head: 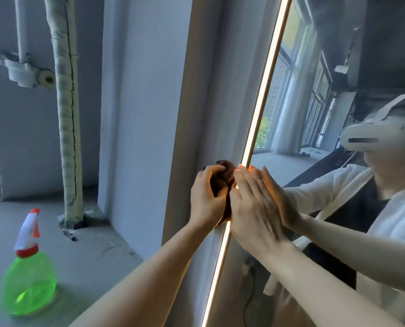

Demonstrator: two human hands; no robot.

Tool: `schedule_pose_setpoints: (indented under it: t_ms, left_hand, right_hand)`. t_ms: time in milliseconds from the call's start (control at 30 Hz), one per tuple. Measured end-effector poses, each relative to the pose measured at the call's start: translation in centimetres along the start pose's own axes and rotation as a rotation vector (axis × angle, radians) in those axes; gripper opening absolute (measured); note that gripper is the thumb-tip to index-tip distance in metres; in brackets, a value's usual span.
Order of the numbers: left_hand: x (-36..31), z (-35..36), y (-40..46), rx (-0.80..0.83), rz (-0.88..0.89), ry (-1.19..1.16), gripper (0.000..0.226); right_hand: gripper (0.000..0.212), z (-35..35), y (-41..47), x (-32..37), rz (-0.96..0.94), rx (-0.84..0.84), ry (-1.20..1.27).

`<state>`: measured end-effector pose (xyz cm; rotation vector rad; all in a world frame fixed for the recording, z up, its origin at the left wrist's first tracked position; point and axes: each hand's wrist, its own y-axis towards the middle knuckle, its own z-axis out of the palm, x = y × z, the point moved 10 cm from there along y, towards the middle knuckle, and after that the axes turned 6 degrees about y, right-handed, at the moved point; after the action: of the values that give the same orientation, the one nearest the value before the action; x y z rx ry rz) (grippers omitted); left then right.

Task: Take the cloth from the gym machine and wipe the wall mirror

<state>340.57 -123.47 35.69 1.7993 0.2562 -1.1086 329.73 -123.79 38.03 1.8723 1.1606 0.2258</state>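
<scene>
The wall mirror [315, 114] fills your right side, its lit edge strip [263, 102] running down the left edge. Your right hand [251, 204] lies flat on the glass, fingers straight. Your left hand [206, 199] grips the bunched brown cloth [225, 175] against that strip (frame side). A green spray bottle [29, 272] stands on the floor at lower left.

Dim bluish daylight; warm LED strip [255, 128] glares, glowing orange on fingers [244, 175]. Spray bottle [28, 277] motion-blurred; edges bowed.
</scene>
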Motion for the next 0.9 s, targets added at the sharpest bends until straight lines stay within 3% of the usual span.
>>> schedule_pose_setpoints:
  t_ms: [100,167,267,400,567,700,900]
  left_hand:
    - [3.6,-0.3,-2.6,0.07,-0.121,0.056,0.036]
    - [4.1,-1.7,-2.7,0.014,-0.164,0.027,0.039]
    - [1.2,-3.2,-1.1,-0.048,-0.065,-0.067,0.047]
    - [-0.1,-1.4,-0.6,0.046,-0.002,-0.118,0.056]
    - [5.9,0.8,-5.4,0.04,-0.226,-0.062,0.046]
    - [10.5,2.0,-10.1,0.021,-0.35,0.009,0.039]
    - [17.9,2.1,-16.4,0.216,-0.661,0.081,0.049]
  right_hand:
    - [0.025,1.4,-1.9,1.0,-0.025,0.018,0.052]
    - [0.035,0.9,-2.5,1.5,-0.047,-0.028,0.061]
    - [0.037,1.0,-3.5,2.0,-0.046,-0.041,0.051]
    - [0.049,2.6,-5.4,2.1,-0.002,0.015,0.033]
    - [0.043,4.3,-8.0,2.1,-0.007,0.135,0.058]
    - [0.056,6.3,-10.4,2.3,-0.01,0.24,0.067]
    - [0.061,8.7,-13.9,3.4,-0.014,0.343,0.076]
